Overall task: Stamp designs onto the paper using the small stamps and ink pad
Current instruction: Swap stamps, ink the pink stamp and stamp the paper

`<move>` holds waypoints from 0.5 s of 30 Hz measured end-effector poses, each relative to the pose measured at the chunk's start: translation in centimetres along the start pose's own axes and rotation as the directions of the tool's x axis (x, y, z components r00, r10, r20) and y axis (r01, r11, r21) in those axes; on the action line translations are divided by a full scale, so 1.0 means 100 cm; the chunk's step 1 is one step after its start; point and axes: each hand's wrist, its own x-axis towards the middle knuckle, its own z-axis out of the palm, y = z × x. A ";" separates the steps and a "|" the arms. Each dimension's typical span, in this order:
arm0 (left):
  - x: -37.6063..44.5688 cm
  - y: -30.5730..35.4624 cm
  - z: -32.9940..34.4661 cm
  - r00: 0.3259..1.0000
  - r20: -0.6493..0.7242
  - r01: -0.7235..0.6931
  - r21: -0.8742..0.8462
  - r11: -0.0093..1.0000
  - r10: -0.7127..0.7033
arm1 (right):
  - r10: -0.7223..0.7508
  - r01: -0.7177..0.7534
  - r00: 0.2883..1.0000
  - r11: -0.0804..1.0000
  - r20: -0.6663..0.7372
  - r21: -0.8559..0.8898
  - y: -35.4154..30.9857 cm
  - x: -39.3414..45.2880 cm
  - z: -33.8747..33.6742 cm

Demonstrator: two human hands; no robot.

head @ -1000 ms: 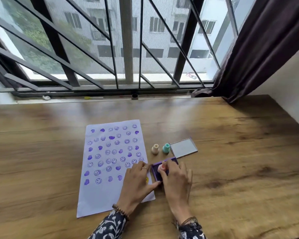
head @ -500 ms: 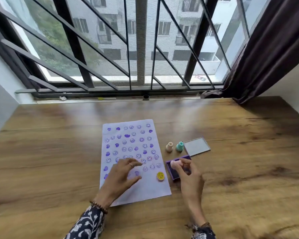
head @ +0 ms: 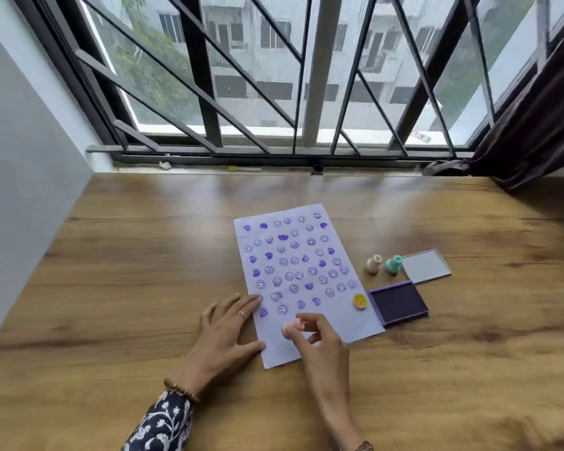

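Paper sheet [head: 303, 281], pale lilac, flat on the wooden table [head: 469, 369] near its middle; rows of purple smiley and heart prints cover most of it, the near end blank.

Hidden or unclear: near left corner of the sheet covered by both hands; prints too small and blurred to read any detail beyond faces and hearts. No legible writing or brand anywhere.

Pink stamp [head: 288, 330]: pinched at the fingertips of the right hand [head: 319, 343], over the blank near part of the sheet; whether its face touches the paper cannot be told, and its design is hidden.

Left hand [head: 228, 330]: fingers spread flat, holding nothing, palm on the table, fingertips and thumb resting on the sheet's left edge. Ring on one finger, bead bracelet at the wrist, floral sleeve [head: 163, 424] cut off at the frame edge.

Yellow stamp [head: 360, 301]: lying on the sheet's right edge, smiley face up.

Ink pad [head: 399, 302]: purple, open, just right of the sheet.

Lid [head: 425, 265]: clear, beyond the pad.

Cream stamp [head: 374, 264] and teal stamp [head: 393, 264]: side by side beside the lid.
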 end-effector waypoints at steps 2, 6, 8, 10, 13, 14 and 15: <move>-0.003 0.002 0.007 0.999 -0.007 0.032 -0.055 0.998 -0.032 | -0.091 0.090 0.996 0.981 0.001 -0.170 -0.005 -0.004 0.008; -0.002 0.001 0.009 0.998 0.006 0.057 -0.062 0.996 -0.057 | -0.326 0.303 0.945 0.872 0.005 -0.384 -0.025 -0.008 0.015; -0.002 0.000 0.009 0.998 0.015 0.055 -0.064 0.996 -0.054 | -0.462 0.387 0.885 0.801 -0.059 -0.457 -0.038 -0.010 0.016; -0.002 0.000 0.010 0.999 0.017 0.050 -0.064 0.997 -0.049 | -0.557 0.414 0.822 0.728 -0.120 -0.546 -0.049 -0.010 0.019; -0.002 0.000 0.010 0.999 0.012 0.048 -0.061 0.997 -0.048 | -0.577 0.408 0.807 0.698 -0.125 -0.588 -0.050 -0.009 0.029; -0.002 0.000 0.010 0.999 0.009 0.048 -0.062 0.997 -0.048 | -0.550 0.389 0.830 0.693 -0.096 -0.606 -0.044 -0.007 0.033; -0.002 0.001 0.010 0.999 0.006 0.049 -0.067 0.997 -0.049 | -0.507 0.362 0.860 0.686 -0.058 -0.631 -0.036 -0.006 0.037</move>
